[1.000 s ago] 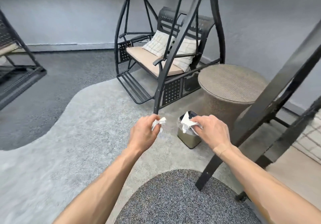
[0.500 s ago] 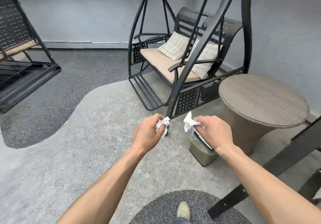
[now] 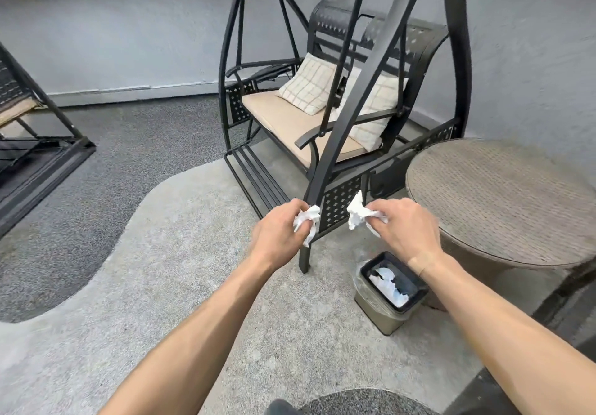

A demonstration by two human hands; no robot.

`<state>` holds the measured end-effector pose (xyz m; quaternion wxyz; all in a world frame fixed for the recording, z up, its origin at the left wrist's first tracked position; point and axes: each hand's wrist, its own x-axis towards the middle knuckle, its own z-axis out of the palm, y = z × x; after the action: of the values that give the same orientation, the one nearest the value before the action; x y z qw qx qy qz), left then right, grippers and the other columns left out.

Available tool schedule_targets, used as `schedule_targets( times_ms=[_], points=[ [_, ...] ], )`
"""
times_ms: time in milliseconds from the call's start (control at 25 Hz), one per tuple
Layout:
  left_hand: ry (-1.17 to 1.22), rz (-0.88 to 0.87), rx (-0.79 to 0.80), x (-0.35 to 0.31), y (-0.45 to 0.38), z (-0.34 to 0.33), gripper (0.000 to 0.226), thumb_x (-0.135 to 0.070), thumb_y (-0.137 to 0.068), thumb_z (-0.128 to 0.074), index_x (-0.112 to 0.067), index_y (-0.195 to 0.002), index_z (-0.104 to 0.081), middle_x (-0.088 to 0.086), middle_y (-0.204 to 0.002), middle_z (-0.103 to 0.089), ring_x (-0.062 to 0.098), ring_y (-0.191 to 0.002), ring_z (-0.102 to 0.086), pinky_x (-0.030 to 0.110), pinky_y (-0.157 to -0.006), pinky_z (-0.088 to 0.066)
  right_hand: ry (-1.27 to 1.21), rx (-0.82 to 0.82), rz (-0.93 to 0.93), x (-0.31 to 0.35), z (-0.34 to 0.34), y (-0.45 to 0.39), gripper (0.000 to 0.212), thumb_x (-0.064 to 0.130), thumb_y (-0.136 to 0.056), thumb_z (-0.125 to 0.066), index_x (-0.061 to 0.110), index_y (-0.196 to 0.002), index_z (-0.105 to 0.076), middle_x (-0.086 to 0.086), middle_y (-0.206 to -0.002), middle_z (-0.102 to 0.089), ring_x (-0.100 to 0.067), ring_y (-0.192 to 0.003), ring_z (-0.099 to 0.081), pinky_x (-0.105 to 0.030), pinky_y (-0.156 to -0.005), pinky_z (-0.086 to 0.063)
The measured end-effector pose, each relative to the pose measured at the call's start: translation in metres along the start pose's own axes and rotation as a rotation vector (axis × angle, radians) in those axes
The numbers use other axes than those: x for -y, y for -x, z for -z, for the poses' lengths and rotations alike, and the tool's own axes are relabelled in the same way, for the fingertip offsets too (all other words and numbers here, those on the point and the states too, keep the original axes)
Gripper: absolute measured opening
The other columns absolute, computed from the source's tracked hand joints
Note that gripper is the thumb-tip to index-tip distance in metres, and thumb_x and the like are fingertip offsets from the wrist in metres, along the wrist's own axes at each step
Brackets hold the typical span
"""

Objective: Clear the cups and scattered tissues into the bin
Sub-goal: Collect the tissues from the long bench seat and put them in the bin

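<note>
My left hand [image 3: 280, 233] is closed around a crumpled white tissue [image 3: 307, 221]. My right hand [image 3: 405, 231] grips a second crumpled white tissue [image 3: 357, 214]. Both hands are held out in front of me above the floor. A small beige bin [image 3: 380, 311] with a black rim and a clear liner stands on the floor below my right wrist. White and pale blue rubbish lies inside it. No cups are in view.
A black metal swing seat [image 3: 322, 124] with beige cushions and checked pillows stands just beyond my hands, its front leg [image 3: 304, 260] left of the bin. A round wicker table [image 3: 503, 202] is to the right. Another dark frame [image 3: 38, 163] sits far left.
The view has moved closer to the swing and table. The bin has come out from under my right hand and now lies lower in view. Both hands still hold their tissues.
</note>
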<state>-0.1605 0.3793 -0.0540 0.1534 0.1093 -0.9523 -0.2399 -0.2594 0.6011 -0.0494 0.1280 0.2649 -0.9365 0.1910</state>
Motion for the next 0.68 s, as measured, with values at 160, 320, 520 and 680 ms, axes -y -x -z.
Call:
schedule_targets(
  times_ms=[160,320,520,680],
  points=[
    [0.045,-0.069,0.060,0.006,-0.067,-0.031,0.014,-0.036,-0.090,-0.055,-0.034,-0.104,-0.054,-0.011,-0.098,-0.066,0.013,-0.093,-0.059,0.039,-0.077,-0.051,0.036,0.000,-0.069,-0.028,-0.015,-0.035,0.013,0.040,-0.091,-0.058,0.036,-0.096,-0.069,0.009,-0.081,-0.069,-0.019,-0.080,-0.059,-0.028,-0.054,-0.039],
    [0.056,-0.183,0.121,0.013,-0.141,-0.071,0.018,-0.042,-0.090,-0.052,-0.037,-0.107,-0.050,-0.012,-0.104,-0.065,0.012,-0.096,-0.059,0.034,-0.074,-0.048,0.080,-0.014,-0.195,-0.054,-0.036,-0.073,0.012,0.040,-0.089,-0.060,0.037,-0.095,-0.070,0.009,-0.080,-0.070,-0.020,-0.080,-0.060,-0.028,-0.054,-0.035],
    [0.112,-0.327,0.277,0.006,-0.229,-0.107,0.017,-0.042,-0.088,-0.054,-0.039,-0.103,-0.048,-0.015,-0.100,-0.066,0.012,-0.087,-0.059,0.029,-0.065,-0.039,0.119,-0.026,-0.425,-0.078,-0.052,-0.105,0.014,0.041,-0.086,-0.062,0.040,-0.098,-0.069,0.009,-0.086,-0.071,-0.020,-0.087,-0.062,-0.029,-0.058,-0.038],
    [0.149,-0.441,0.435,-0.007,-0.270,-0.138,0.015,-0.041,-0.087,-0.054,-0.040,-0.102,-0.050,-0.017,-0.097,-0.064,0.010,-0.085,-0.058,0.029,-0.063,-0.036,0.139,-0.044,-0.631,-0.091,-0.060,-0.102,0.015,0.043,-0.085,-0.064,0.040,-0.098,-0.069,0.011,-0.091,-0.071,-0.020,-0.091,-0.061,-0.032,-0.065,-0.044]
  ],
)
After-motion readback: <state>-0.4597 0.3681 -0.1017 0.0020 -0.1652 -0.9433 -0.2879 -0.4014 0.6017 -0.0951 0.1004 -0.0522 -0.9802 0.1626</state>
